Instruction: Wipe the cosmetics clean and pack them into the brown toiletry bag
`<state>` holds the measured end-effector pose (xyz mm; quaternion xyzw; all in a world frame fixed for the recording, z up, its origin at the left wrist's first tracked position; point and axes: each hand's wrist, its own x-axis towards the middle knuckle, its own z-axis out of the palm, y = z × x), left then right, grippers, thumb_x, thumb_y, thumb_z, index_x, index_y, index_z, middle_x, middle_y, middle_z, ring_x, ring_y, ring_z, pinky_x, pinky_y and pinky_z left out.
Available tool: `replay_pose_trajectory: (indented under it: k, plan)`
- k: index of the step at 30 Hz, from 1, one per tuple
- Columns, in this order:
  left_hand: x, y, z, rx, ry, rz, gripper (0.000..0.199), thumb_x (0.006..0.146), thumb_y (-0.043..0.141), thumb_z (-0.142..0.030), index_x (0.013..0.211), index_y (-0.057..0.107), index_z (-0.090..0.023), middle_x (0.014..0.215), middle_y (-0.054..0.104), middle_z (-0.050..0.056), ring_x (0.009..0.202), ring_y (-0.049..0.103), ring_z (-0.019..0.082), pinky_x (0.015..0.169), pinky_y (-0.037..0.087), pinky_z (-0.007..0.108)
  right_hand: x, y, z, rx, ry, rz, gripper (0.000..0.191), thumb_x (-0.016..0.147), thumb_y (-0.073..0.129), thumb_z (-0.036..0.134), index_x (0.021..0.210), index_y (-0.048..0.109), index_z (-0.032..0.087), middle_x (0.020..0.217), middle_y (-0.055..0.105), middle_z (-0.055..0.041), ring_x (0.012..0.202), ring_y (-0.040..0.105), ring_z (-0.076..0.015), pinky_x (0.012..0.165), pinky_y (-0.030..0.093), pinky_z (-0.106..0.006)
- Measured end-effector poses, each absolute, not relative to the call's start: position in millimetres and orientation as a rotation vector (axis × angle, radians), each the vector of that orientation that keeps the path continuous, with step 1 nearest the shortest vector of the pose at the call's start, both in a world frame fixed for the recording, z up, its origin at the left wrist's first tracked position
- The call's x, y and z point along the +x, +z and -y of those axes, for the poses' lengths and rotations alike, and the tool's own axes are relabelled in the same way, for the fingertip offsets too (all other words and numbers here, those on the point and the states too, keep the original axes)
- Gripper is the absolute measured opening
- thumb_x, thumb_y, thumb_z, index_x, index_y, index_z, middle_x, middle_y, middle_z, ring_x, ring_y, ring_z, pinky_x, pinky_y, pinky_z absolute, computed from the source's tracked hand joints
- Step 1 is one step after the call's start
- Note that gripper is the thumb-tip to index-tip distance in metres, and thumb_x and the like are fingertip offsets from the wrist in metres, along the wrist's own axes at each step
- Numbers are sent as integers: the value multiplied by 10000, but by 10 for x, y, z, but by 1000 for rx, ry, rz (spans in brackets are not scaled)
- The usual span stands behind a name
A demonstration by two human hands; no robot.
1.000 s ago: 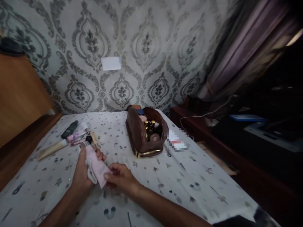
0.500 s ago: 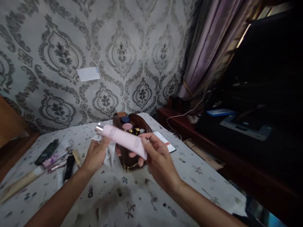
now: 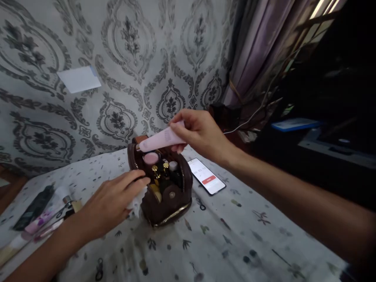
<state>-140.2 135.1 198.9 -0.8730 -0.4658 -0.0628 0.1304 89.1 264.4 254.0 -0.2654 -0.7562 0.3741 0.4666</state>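
Observation:
My right hand [image 3: 196, 131] pinches the flat end of a pink tube [image 3: 161, 140], its metallic cap tilted down over the back left rim of a brown bag [image 3: 164, 207]. Gold-capped bottles [image 3: 166, 170], a pink round-lidded jar [image 3: 151, 158] and other small containers stand inside the open bag. At the bag's left side is my left hand [image 3: 117, 196], with a crumpled white tissue [image 3: 137, 201] held under its fingers.
A lit phone [image 3: 208, 177] lies right of the bag on the patterned cloth [image 3: 176, 254]. Several tubes, among them a dark green one [image 3: 35, 207], lie at the left. A white card [image 3: 79, 79] is on the wall, and a dark surface fills the right.
The pink tube has left my left hand's side and is now over the bag in my right hand alone. My left hand has moved against the bag's side. The view has shifted closer.

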Motion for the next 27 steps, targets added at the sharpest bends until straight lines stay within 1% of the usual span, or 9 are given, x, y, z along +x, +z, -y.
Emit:
replay_pose_trajectory:
  k: [3,7,10,13,16,19,21,23,27]
  plan:
    - [-1474,1864,-1343,-2530,-331,1320,875,521,386,17,1364,437,-211,1402,518,87,1234,552,256,875,560,359,725,2728,-2699,-756,845,2097,99,837,603,128,748,608,171,538,596,40,450,621,-104,412,452,-163]
    - [-1526,1749,-1351,-2554,-484,1292,918,503,363,28,1387,429,-212,1423,496,85,1271,516,234,936,530,338,507,2985,-2618,-971,754,2425,128,812,624,54,721,637,143,598,649,0,471,641,-116,401,416,-164]
    - [-1532,1725,-1373,-2579,-540,1285,907,505,354,38,1372,448,-210,1410,507,90,1275,512,239,924,535,343,366,3034,-2550,-1048,678,2622,146,840,558,42,797,671,126,641,684,-22,489,652,-126,412,425,-184]
    - [-1533,1723,-1400,-2595,-580,1261,891,507,351,36,1358,466,-202,1397,516,97,1262,521,244,919,535,359,250,2954,-2537,-1008,601,2764,200,808,539,18,894,695,110,654,700,-31,504,650,-136,472,463,-213]
    - [-1540,1720,-1422,-2597,-603,1231,880,502,352,26,1344,482,-192,1387,522,98,1247,530,241,928,530,362,162,2825,-2556,-967,459,2862,198,763,587,30,895,711,111,736,724,-52,640,673,-151,570,481,-221]
    - [-1544,1724,-1435,-2608,-594,1212,873,502,350,20,1339,489,-187,1393,520,93,1257,521,236,949,519,361,116,2689,-2577,-995,394,2843,192,753,632,87,915,721,141,967,736,-79,845,682,-190,638,486,-230]
    - [-1541,1736,-1439,-2621,-586,1208,873,507,347,21,1343,486,-186,1402,516,91,1275,506,233,973,504,367,113,2596,-2598,-1024,418,2826,204,749,644,112,931,721,163,1070,718,-86,935,673,-221,683,496,-256]
    - [-1535,1748,-1440,-2639,-576,1217,882,510,345,22,1357,473,-185,1419,506,94,1295,490,235,990,492,382,127,2509,-2631,-1026,436,2825,190,750,643,131,916,721,179,1054,719,-84,977,667,-242,727,500,-282]
    - [-1523,1759,-1441,-2651,-570,1231,904,500,347,17,1373,461,-190,1442,498,92,1286,502,244,984,494,409,166,2395,-2704,-1042,400,2812,128,779,619,183,863,715,182,932,730,-86,997,662,-253,768,493,-305]
